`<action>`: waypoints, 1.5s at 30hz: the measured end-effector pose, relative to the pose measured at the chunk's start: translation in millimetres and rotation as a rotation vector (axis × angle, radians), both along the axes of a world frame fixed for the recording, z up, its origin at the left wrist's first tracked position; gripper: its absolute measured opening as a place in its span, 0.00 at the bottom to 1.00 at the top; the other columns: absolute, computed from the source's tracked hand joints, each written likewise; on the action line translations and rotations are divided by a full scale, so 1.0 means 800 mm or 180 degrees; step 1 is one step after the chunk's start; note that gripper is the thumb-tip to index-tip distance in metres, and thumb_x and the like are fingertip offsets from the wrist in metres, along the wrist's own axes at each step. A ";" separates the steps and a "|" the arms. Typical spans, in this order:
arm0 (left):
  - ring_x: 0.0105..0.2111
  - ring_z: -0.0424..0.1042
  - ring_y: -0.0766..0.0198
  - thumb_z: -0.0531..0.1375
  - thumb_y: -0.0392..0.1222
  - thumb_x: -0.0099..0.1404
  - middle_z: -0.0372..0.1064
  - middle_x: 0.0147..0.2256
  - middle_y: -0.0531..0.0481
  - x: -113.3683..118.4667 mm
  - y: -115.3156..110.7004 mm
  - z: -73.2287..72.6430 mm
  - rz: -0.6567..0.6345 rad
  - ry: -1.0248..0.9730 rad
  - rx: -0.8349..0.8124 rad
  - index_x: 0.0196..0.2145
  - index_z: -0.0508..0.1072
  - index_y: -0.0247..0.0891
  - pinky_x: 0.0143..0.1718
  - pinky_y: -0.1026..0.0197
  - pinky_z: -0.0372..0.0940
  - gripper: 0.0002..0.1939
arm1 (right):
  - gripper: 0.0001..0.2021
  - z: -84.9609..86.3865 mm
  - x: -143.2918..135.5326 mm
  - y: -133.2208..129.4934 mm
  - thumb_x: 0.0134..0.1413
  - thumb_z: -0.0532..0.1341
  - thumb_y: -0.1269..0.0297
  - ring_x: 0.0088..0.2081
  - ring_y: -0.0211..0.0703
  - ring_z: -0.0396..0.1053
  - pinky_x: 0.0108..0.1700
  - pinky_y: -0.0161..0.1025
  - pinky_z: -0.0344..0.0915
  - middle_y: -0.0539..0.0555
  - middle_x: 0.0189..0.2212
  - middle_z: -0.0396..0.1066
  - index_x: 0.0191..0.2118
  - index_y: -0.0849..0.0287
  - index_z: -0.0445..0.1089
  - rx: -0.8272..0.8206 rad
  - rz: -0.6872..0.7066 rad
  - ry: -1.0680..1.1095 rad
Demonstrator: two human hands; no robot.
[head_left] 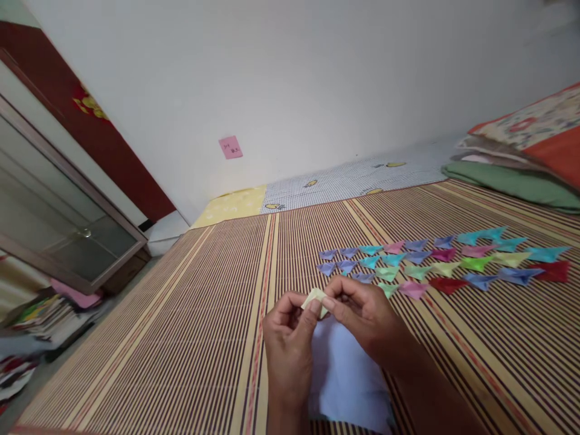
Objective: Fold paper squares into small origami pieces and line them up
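A small pale yellow piece of folded paper (pixel 316 297) is held up between both hands near the middle of the view. My left hand (pixel 290 332) pinches its left and lower side, with the thumb on the front. On the right side, my right hand (pixel 362 308) grips the paper between thumb and index finger. Rows of folded paper shapes (pixel 446 254) in blue, pink, green, red and yellow lie on the striped mat (pixel 217 290) beyond my right hand and to its right. Below the hands is a light blue cloth-like surface (pixel 347 374).
Stacked pillows or bedding (pixel 521 175) sit at the far right. A pink note (pixel 231 147) is on the white wall. Checked fabric (pixel 335 181) runs along the mat's far edge. At the left stand a glass-fronted cabinet (pixel 67 205) and a pile of books (pixel 49 317).
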State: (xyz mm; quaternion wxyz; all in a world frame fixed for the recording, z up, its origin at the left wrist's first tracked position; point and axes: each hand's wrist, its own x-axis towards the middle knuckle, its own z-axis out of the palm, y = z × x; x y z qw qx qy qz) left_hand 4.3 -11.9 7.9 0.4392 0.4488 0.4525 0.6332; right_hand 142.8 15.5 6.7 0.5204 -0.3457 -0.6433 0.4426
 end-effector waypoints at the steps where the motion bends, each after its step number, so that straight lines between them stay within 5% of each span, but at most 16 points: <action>1: 0.29 0.67 0.64 0.69 0.45 0.62 0.70 0.27 0.53 -0.001 -0.001 0.001 -0.0052 0.0079 -0.0014 0.28 0.75 0.36 0.34 0.65 0.63 0.11 | 0.10 0.000 0.000 0.000 0.64 0.61 0.61 0.30 0.40 0.67 0.33 0.37 0.63 0.49 0.25 0.69 0.31 0.57 0.70 -0.0013 -0.0005 -0.0005; 11: 0.29 0.66 0.65 0.65 0.45 0.66 0.69 0.26 0.53 -0.006 0.000 -0.001 -0.0242 0.0336 -0.0091 0.28 0.76 0.35 0.32 0.65 0.61 0.12 | 0.09 0.001 -0.002 -0.001 0.63 0.61 0.62 0.28 0.39 0.64 0.31 0.36 0.60 0.47 0.24 0.67 0.31 0.57 0.71 0.0059 -0.0205 -0.0111; 20: 0.26 0.73 0.66 0.71 0.39 0.59 0.77 0.25 0.50 -0.002 0.006 -0.004 -0.0491 -0.0381 -0.0294 0.32 0.77 0.35 0.31 0.66 0.65 0.07 | 0.06 -0.010 -0.006 0.005 0.56 0.67 0.62 0.25 0.38 0.71 0.28 0.35 0.69 0.48 0.24 0.72 0.32 0.58 0.73 -0.0448 -0.0344 0.0984; 28: 0.20 0.68 0.72 0.70 0.39 0.61 0.73 0.20 0.55 -0.006 0.001 0.002 -0.0042 -0.0178 -0.0051 0.30 0.76 0.36 0.23 0.72 0.60 0.07 | 0.02 -0.009 -0.004 0.002 0.57 0.66 0.66 0.33 0.42 0.74 0.37 0.39 0.71 0.52 0.30 0.76 0.36 0.57 0.76 -0.0156 -0.0115 0.0406; 34: 0.28 0.76 0.66 0.70 0.35 0.60 0.78 0.30 0.50 -0.001 0.002 0.003 -0.0376 -0.0537 0.0087 0.38 0.81 0.38 0.30 0.67 0.69 0.07 | 0.02 -0.015 -0.006 0.008 0.59 0.65 0.68 0.42 0.46 0.72 0.45 0.42 0.70 0.53 0.37 0.72 0.35 0.55 0.76 0.0285 -0.0084 0.0679; 37: 0.28 0.75 0.66 0.67 0.36 0.64 0.76 0.33 0.49 0.000 0.004 0.003 -0.0377 -0.0293 0.0261 0.38 0.83 0.38 0.32 0.65 0.71 0.05 | 0.04 -0.015 -0.007 0.010 0.59 0.65 0.69 0.43 0.47 0.71 0.47 0.44 0.69 0.53 0.38 0.71 0.34 0.54 0.76 0.0450 -0.0137 0.0587; 41: 0.34 0.75 0.62 0.64 0.35 0.67 0.75 0.38 0.47 -0.005 0.002 0.005 0.0120 0.0573 0.0633 0.37 0.83 0.41 0.35 0.62 0.71 0.07 | 0.07 -0.005 -0.004 0.004 0.57 0.64 0.73 0.43 0.47 0.70 0.45 0.44 0.67 0.53 0.39 0.72 0.38 0.53 0.75 0.0692 -0.0580 0.0052; 45: 0.36 0.75 0.60 0.61 0.30 0.67 0.76 0.35 0.49 -0.012 -0.002 0.004 0.0489 0.1550 0.0932 0.40 0.84 0.46 0.39 0.60 0.68 0.13 | 0.10 0.006 0.001 -0.005 0.59 0.63 0.73 0.32 0.42 0.67 0.35 0.41 0.64 0.50 0.33 0.71 0.42 0.52 0.77 0.0873 -0.0637 -0.0431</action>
